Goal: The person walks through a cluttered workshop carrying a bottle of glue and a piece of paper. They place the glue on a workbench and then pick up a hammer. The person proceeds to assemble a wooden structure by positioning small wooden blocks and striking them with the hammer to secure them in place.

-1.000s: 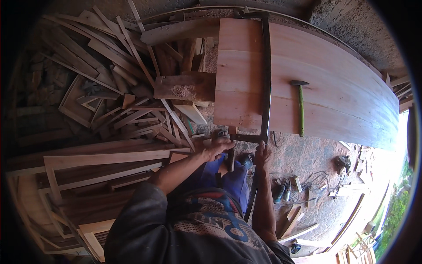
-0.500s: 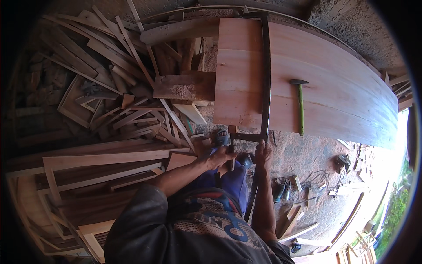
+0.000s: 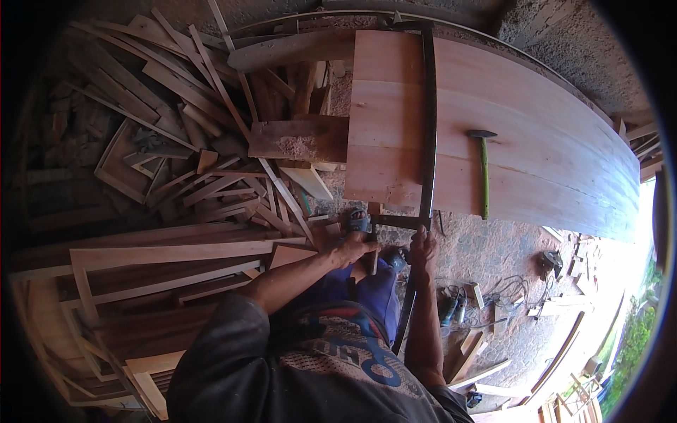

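Firstly, one left hand (image 3: 355, 250), fingers closed on the handle (image 3: 374, 264) of one bar clamp (image 3: 429, 134), crossing one wooden panel (image 3: 550, 151) inside its left edge; one right hand (image 3: 424, 249), gripping the clamp; one green-handled hammer (image 3: 484, 173), room either side.

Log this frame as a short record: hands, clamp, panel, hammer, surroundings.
left hand: fingers at the clamp handle; full grip hard to tell
right hand: closed around the clamp bar, below the panel's near edge
clamp: long, dark, across the panel near its left end
panel: wide, pale wood
hammer: green handle, lying on the panel, right of the clamp
left side: wood pile
floor at right: cables, wood scraps
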`<state>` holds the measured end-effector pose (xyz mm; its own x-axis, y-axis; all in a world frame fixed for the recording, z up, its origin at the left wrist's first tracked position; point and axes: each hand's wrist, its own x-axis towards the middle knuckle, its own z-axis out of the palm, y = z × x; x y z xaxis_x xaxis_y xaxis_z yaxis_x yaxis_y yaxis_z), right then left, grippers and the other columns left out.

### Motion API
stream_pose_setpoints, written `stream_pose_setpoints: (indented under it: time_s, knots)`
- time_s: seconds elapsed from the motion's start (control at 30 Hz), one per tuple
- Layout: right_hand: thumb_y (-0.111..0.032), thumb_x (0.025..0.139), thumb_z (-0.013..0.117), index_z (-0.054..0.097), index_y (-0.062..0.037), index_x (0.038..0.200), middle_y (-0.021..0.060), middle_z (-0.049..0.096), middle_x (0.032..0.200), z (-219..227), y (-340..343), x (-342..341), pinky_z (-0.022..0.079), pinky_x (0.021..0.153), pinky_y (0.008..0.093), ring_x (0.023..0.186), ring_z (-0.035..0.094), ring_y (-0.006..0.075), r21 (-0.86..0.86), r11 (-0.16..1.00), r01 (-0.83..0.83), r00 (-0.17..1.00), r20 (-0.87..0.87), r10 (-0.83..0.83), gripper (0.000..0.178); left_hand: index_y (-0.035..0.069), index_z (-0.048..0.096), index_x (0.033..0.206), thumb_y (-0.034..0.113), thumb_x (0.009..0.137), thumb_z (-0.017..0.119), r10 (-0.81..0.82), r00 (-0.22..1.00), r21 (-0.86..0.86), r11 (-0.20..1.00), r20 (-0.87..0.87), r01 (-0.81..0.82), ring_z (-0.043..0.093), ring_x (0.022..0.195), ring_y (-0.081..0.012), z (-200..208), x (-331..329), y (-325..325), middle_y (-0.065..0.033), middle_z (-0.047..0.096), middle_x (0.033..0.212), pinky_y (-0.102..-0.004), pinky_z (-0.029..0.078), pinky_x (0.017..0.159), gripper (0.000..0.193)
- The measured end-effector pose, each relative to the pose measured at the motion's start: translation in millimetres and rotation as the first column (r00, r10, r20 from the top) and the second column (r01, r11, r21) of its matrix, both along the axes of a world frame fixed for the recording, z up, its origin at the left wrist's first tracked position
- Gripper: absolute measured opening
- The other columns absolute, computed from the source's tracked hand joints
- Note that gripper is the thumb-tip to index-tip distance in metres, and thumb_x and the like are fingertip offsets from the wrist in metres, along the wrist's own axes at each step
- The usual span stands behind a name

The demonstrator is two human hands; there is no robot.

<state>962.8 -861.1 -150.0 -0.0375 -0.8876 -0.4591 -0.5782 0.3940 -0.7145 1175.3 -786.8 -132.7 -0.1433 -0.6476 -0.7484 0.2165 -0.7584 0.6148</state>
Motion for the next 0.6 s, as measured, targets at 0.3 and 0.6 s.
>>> stream_pose_setpoints:
  time_s: [0.3, 0.6]
  knots:
    - [-0.043, 0.099, 0.047, 0.063, 0.0032, 0.081, 0.0240, 0.066, 0.074, -5, 0, -3, 0.049, 0.065, 0.0502, 0.072, 0.065, 0.0417, 0.050, 0.998, 0.038, 0.998, 0.053, -0.041, 0.052, 0.011, 0.063, 0.103, 0.033, 0.089, 0.072, 0.032, 0.992, -0.014, 0.999, 0.121, -0.031, 0.051, 0.065, -0.0067, 12, 3, -12, 0.0026, 0.057, 0.081, -0.0233, 0.041, 0.052, 0.027]
    - [-0.042, 0.099, 0.047, 0.064, 0.0042, 0.082, 0.0246, 0.067, 0.075, -26, 2, -4, 0.049, 0.065, 0.0500, 0.073, 0.066, 0.0427, 0.035, 0.999, 0.039, 0.999, 0.017, -0.039, 0.052, 0.017, 0.059, 0.103, 0.039, 0.089, 0.069, 0.570, 0.815, 0.008, 0.819, 0.107, -0.574, 0.041, 0.045, -0.0034, 5, -7, -72, 0.0061, 0.056, 0.074, -0.0197, 0.025, 0.032, 0.028]
